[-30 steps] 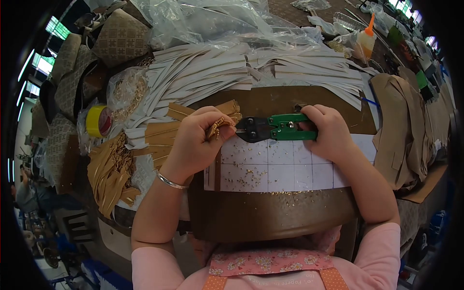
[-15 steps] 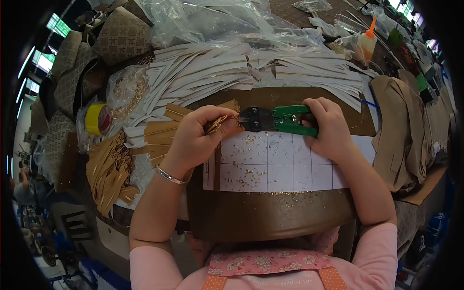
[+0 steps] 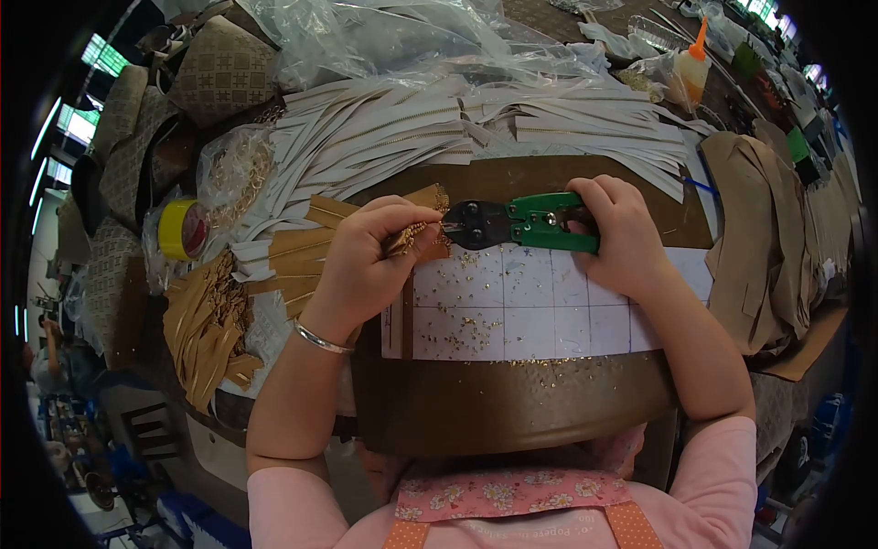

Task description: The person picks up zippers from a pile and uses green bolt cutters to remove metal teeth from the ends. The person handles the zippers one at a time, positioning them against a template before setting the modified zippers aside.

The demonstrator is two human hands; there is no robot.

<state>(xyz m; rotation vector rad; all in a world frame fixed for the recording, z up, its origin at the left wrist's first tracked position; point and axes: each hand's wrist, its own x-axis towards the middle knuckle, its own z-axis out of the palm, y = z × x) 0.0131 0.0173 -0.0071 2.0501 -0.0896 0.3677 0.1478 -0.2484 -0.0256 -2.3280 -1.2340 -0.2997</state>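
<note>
Partly, the gold zipper strip (image 3: 413, 236) is being hidden inside the left hand (image 3: 370, 261), whose fingers are being kept pinched together on it; only its toothed end is showing past the fingertips, and its length cannot be made out. The green-handled nippers (image 3: 521, 222) are being squeezed in the right hand (image 3: 622, 236), the fingers being wrapped around the handles so that the rear of the tool is being covered. The dark jaws are being brought to the strip's end, just above the top left corner of the gridded white sheet (image 3: 549, 316); whether they are biting on the teeth is too small to tell. Gold specks are being left scattered on that sheet. Beyond the sheet's far edge, white zipper strips (image 3: 476, 128) are being piled, partly under clear plastic bags (image 3: 393, 37). Well to the sheet's left, a yellow tape roll (image 3: 180, 230) is being half screened by a bag.
</note>
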